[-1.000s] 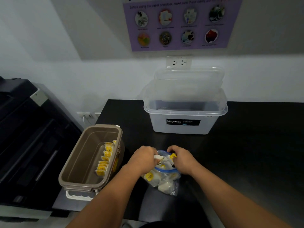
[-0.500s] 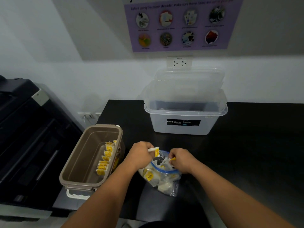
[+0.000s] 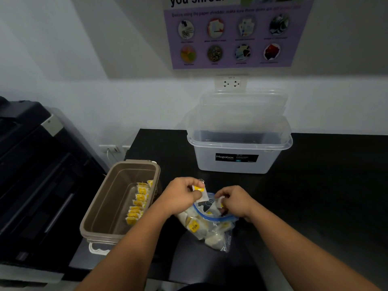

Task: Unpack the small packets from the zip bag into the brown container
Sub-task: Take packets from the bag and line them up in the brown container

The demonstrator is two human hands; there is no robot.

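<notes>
A clear zip bag (image 3: 212, 227) with a blue seal lies open on the black table, holding several white packets with yellow tags. My left hand (image 3: 180, 195) pinches a small packet (image 3: 199, 191) just above the bag's left rim. My right hand (image 3: 235, 201) grips another packet (image 3: 220, 203) at the bag's mouth. The brown container (image 3: 105, 208) stands open to the left at the table's edge, with a row of several yellow-tagged packets (image 3: 138, 201) lined up along its right wall.
A clear plastic Megabox tub (image 3: 239, 162) with its lid leaning behind stands at the back against the wall. A large black printer (image 3: 35, 175) fills the left side below the table. The black table (image 3: 325, 185) stretches to the right.
My left hand has lifted a packet out of the bag and risen slightly to the left. My right hand stays at the bag's mouth, now holding a packet.
</notes>
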